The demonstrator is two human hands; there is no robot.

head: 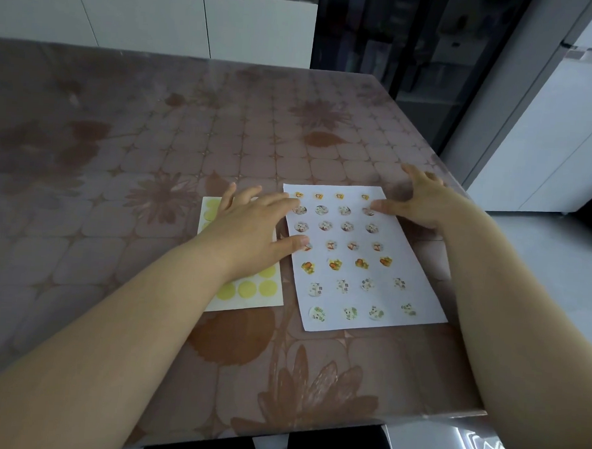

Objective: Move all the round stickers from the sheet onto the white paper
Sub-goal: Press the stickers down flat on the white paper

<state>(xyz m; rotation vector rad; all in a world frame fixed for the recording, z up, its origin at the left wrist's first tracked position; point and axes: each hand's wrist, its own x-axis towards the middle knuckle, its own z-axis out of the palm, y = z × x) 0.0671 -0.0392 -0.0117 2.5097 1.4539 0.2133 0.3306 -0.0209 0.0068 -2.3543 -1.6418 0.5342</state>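
From the head view, a white paper [402, 264] lies flat on the floral-patterned tabletop [120, 146], covered with rows of small round stickers [335, 264] bearing printed pictures (too small to read). Just to its left lies the sticker sheet [270, 300], pale with yellow circles [246, 288] showing at its near end; most of it is hidden under the left hand [249, 228]. That hand is spread flat, palm down, over the sheet, its fingers reaching across to the paper's left edge, thumb tip touching the paper in the fourth row; its grip is released, grasping nothing. The right hand [422, 200] rests at the paper's far right corner, fingers splayed, thumb on the paper near the second row, grip likewise released.
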